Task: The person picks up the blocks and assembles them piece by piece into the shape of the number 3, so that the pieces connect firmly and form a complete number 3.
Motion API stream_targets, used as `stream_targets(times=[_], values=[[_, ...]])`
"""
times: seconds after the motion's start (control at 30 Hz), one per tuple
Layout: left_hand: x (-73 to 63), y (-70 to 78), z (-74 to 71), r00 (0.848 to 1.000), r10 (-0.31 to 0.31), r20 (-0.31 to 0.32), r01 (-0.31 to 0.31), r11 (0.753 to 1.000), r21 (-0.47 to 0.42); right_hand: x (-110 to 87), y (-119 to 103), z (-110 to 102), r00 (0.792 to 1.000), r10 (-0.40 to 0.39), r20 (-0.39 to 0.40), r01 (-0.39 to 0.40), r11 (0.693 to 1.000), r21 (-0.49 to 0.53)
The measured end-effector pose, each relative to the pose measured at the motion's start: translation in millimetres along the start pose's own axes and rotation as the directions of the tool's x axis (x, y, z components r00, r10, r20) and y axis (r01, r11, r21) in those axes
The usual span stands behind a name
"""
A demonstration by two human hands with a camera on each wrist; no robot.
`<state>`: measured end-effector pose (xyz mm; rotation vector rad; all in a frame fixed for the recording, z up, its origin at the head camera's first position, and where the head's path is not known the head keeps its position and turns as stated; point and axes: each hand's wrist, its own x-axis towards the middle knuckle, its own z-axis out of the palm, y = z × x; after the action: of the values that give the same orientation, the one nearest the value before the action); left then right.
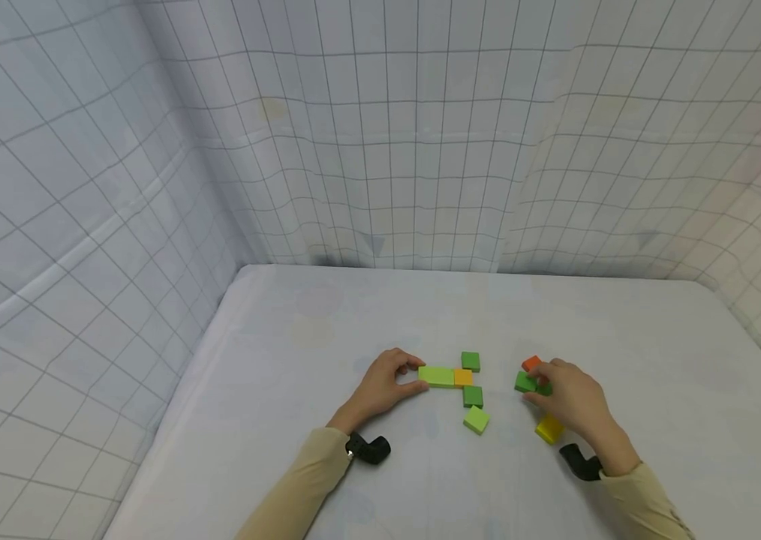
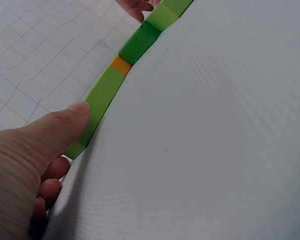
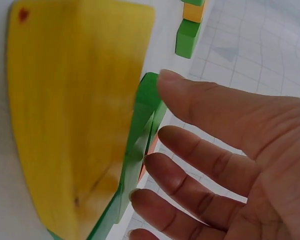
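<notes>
My left hand [image 1: 390, 381] pinches the left end of a long light green block [image 1: 437, 376], which lies flat with its right end against a small orange block [image 1: 464, 377]. In the left wrist view, the thumb [image 2: 65, 127] presses the block's near side while the other fingers curl behind it. Two dark green blocks [image 1: 470, 361] flank the orange one. To the right, my right hand [image 1: 573, 397] hovers over a cluster of green blocks [image 1: 525, 382] and a red-orange block [image 1: 532, 364]. Its thumb tip is right at a green block, with the fingers loosely bent and spread.
A small light green block [image 1: 476, 420] lies turned in front of the row. The yellow block [image 1: 548, 430] sits below my right hand and looms large in the right wrist view. A white cloth [image 1: 286, 322] covers the table; grid-patterned curtains [image 1: 387, 150] surround it.
</notes>
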<state>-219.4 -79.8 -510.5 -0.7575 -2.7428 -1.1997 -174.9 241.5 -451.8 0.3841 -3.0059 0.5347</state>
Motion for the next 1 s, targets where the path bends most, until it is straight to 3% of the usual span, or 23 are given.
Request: stream_targets(times=[0.43, 1.0], values=[[-0.3, -0.8, 0.3, 1.0, 0.008, -0.004, -0.008, 1.0, -0.002, 2.7, -2.7, 1.9, 1.0, 0.009, 0.0, -0.009, 0.999, -0.044], [-0.6, -0.2, 0.2, 1.0, 0.019, -0.009, -0.019, 1.0, 0.004, -16.9, -21.5, 6.5, 0.995, -0.103, -0.016, 0.102, 0.993, -0.066]])
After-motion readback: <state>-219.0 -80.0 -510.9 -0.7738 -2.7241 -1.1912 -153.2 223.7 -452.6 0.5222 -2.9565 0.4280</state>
